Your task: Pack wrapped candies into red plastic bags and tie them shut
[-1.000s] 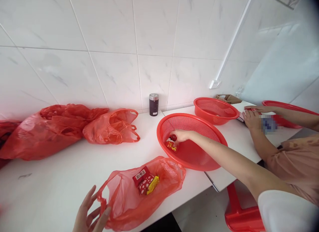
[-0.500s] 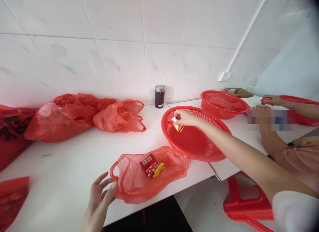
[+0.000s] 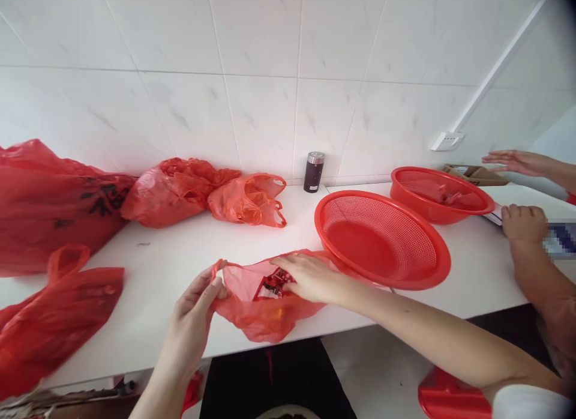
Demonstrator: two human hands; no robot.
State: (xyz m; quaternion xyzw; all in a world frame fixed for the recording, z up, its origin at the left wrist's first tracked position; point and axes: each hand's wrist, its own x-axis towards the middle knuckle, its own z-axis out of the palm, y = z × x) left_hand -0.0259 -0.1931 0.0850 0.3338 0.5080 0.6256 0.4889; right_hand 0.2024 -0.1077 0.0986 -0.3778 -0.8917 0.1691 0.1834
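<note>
My left hand pinches the handle of a thin red plastic bag near the table's front edge. The bag's mouth faces up, and small red-and-white wrapped packets lie inside. Over them, within the bag's mouth, is my right hand, its fingers and thumb apart around the packets; some fingertips are hidden. A large red plastic basket with mesh sides stands just right of the bag, its near left rim close to it.
Several red plastic bags, such as a knotted one, line the left and back. A dark tumbler stands by the wall. Right are another red basket, a cardboard box and a person's hands. A red stool sits below.
My right hand has moved from the large basket, where it held a small shiny packet, left into the bag. My left hand now grips the handle more fully. The view has turned left.
</note>
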